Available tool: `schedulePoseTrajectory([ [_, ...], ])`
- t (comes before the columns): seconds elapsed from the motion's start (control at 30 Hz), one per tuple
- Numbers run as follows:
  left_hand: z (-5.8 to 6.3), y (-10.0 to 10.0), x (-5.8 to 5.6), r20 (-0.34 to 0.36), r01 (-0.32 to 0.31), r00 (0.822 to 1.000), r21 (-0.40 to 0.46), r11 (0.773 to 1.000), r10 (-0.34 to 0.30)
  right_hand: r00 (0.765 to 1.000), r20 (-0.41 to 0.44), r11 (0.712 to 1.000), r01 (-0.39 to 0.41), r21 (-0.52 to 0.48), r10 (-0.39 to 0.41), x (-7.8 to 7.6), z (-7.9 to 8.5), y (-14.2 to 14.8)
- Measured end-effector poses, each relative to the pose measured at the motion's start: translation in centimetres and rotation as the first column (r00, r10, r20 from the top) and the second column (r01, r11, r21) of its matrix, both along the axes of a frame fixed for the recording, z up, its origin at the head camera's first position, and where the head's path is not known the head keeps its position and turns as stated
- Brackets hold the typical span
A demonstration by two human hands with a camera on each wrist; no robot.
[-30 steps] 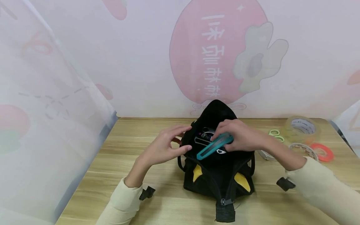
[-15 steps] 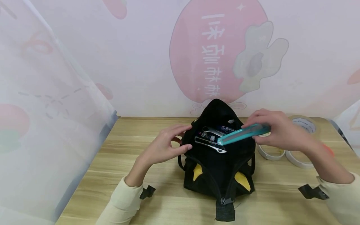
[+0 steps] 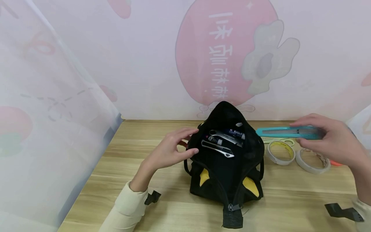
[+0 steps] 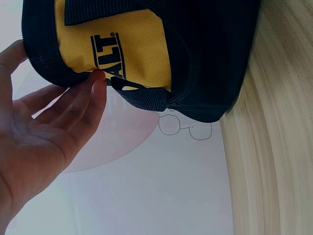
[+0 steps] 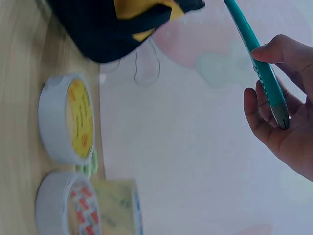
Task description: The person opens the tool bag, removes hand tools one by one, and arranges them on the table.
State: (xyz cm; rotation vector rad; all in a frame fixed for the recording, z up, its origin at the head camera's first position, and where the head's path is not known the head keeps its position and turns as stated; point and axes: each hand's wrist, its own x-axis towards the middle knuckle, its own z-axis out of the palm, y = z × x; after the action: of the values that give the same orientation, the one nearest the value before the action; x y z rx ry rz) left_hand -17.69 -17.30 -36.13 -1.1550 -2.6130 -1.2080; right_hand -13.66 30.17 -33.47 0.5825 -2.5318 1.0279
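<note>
A black and yellow tool bag [image 3: 208,190] stands on the table with its zipped mouth wide open. My left hand [image 3: 166,151] holds its left rim, the thumb at the mouth and the other fingers against the yellow side panel [image 4: 137,44]. To the right of the bag, above the table, my right hand [image 3: 333,138] grips a teal utility knife [image 3: 281,132] by one end, its other end pointing left toward the bag. Inside the bag lie a silver utility knife [image 3: 217,149], a second silver tool [image 3: 229,138] and small dark labelled packs [image 3: 237,133].
Right of the bag are two white-edged tape rolls, one yellow-lined [image 3: 271,158] and one [image 3: 310,168] beside it. Light green scissors [image 3: 287,141] lie behind them. Part of an orange ring [image 3: 336,163] and a clear tape roll [image 5: 117,205] show. A printed sheet [image 3: 145,64] backs the table.
My right hand has lifted the teal utility knife out of the bag's mouth and carried it to the right, turning it level. The left hand keeps its place on the bag.
</note>
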Motion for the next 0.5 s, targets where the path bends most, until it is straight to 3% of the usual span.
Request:
schedulePoseTrajectory([
  [0.13,0.1,0.0,0.1,-0.003,0.003,1.0,0.001,1.0,-0.003,1.0,0.01,0.998,0.008,-0.069,-0.007,0.6,-0.7,1.5],
  [0.27,0.1,0.0,0.0,-0.013,0.011,1.0,0.006,1.0,-0.01,0.998,0.034,0.998,0.045,-0.041,-0.043,0.9,-1.8,2.9],
  [0.5,0.1,0.0,0.1,-0.015,0.011,1.0,0.012,1.0,-0.011,0.979,0.166,0.993,0.121,-0.004,-0.119,1.7,-4.2,4.5],
])
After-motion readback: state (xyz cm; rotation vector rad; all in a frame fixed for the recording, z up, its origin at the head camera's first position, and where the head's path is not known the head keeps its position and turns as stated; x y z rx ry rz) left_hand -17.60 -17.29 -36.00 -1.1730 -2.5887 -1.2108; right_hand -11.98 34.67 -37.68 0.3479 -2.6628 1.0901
